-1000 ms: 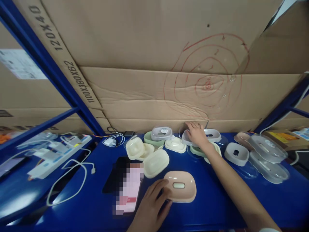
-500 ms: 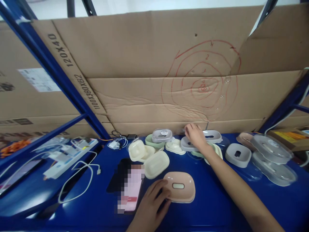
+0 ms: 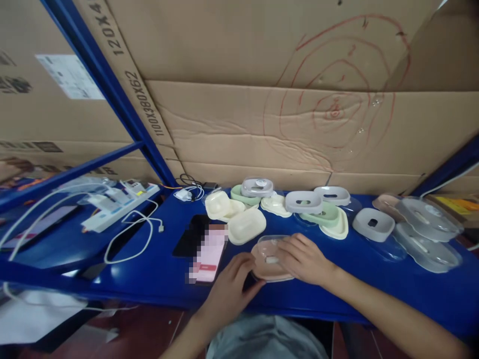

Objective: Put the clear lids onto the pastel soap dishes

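A pink oval dish (image 3: pixel 266 270) lies on the blue table near its front edge. My left hand (image 3: pixel 239 276) is closed on its left side, thumb at the front rim and fingers at the back. Over the dish my right hand (image 3: pixel 301 257) is closed on a clear plastic cover (image 3: pixel 267 241), which sits slightly askew above the dish. A pale slot shows in the dish's middle. Behind them lies a cream tray (image 3: pixel 247 226).
Cream, green and grey dishes (image 3: pixel 304 202) line the back, with grey ones and clear covers (image 3: pixel 428 247) at right. A phone (image 3: pixel 209 254) lies left of my hands. Power strip (image 3: pixel 119 207) and cables are further left. Another person's hand (image 3: pixel 15 167) shows at far left.
My right hand has come from the back of the table to the pink dish, bringing the clear cover. My left hand stays at the dish. The view has tilted down.
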`<state>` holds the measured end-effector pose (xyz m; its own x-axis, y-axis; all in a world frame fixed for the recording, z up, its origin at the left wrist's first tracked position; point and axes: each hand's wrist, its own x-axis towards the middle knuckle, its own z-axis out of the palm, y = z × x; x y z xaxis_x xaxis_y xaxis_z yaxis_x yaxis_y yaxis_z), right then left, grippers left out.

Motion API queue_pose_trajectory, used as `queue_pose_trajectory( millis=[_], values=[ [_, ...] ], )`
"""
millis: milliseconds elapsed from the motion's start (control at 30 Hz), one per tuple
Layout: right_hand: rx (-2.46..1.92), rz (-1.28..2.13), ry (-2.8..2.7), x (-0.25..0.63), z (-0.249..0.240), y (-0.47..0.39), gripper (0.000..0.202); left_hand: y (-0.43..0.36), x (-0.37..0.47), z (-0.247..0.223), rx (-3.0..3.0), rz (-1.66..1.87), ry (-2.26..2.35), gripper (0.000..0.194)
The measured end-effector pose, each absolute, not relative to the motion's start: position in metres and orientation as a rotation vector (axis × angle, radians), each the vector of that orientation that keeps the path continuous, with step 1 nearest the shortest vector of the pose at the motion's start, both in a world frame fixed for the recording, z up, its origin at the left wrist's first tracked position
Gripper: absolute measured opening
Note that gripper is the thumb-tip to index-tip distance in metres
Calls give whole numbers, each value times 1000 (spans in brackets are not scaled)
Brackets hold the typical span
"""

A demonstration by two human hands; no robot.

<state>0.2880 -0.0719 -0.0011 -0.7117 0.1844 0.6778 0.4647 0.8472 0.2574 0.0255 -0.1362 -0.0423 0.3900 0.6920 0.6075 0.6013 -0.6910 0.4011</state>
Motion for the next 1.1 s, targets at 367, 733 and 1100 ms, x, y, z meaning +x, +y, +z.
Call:
queue_pose_trajectory(
  millis=[367,733,1100],
  values=[
    [-376,-47,-2613,282,-3,-93,33,-150,10,-54,2408,1211,1220,44],
    [-281,-64,-2590,276,-19,-84,31,-146,8,-48,2302,1129,1238,56],
    [-450,-88,-2722,278,-17,-87,49,-144,7,-51,2277,1084,1192,53]
  ],
)
